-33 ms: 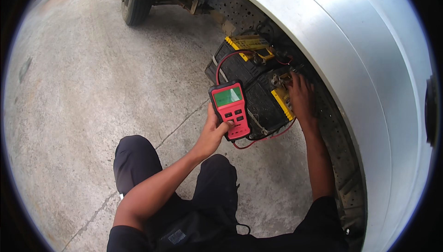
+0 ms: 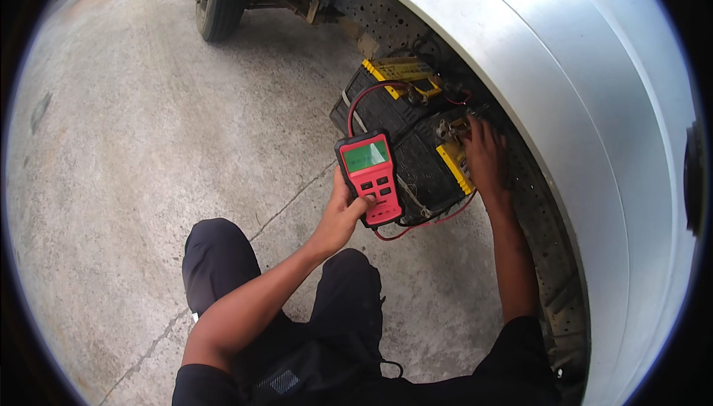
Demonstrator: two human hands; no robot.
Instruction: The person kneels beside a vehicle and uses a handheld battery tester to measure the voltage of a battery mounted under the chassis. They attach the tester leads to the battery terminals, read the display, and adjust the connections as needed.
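My left hand (image 2: 340, 216) is closed around a red and black handheld battery tester (image 2: 384, 205), its thumb lying on a lower button. The tester has a lit green screen and is tilted slightly. Behind it sit two black batteries with yellow trim, a nearer battery (image 2: 425, 172) and a farther battery (image 2: 379, 107). My right hand (image 2: 486, 157) reaches over the nearer one, fingers curled at a metal terminal (image 2: 447, 130); whatever its fingertips grip is hidden. A red lead (image 2: 356, 101) arches from the tester's top to the farther battery's terminal; another red lead (image 2: 445, 216) leaves its bottom end.
A large silver curved tank or panel (image 2: 579, 72) overhangs the batteries on the right. Behind them runs a perforated dark vehicle frame (image 2: 371, 12). A wheel (image 2: 220, 12) stands at the far left. Cracked concrete (image 2: 148, 146) lies beneath, with my bent knees near the batteries.
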